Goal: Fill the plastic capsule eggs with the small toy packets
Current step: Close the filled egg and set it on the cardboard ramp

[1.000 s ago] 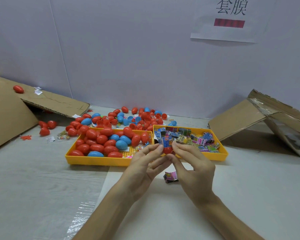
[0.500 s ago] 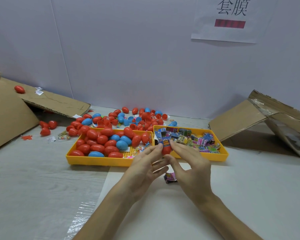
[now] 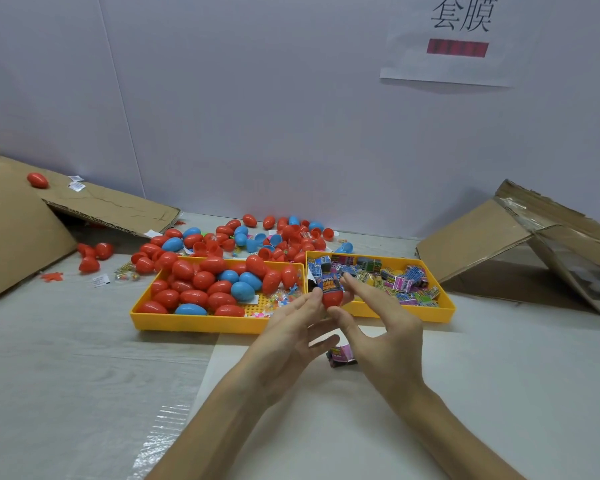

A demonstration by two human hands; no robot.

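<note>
Centre frame: red capsule egg stood roughly upright, a blue printed packet over its top. Right grip pinched it, thumb beneath and forefinger at the top. Left grip was released, its straight fingertips touching the egg's left side. Behind, the left yellow tray carried red and blue eggs and the right yellow tray carried packets. A pink packet lay on the desk between the hands.

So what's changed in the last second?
The printed packet has slid further down over the red egg, which the left hand and right hand hold between them in about the same spot. The right hand's fingers have spread. The egg tray, packet tray and pink packet stayed put.
</note>
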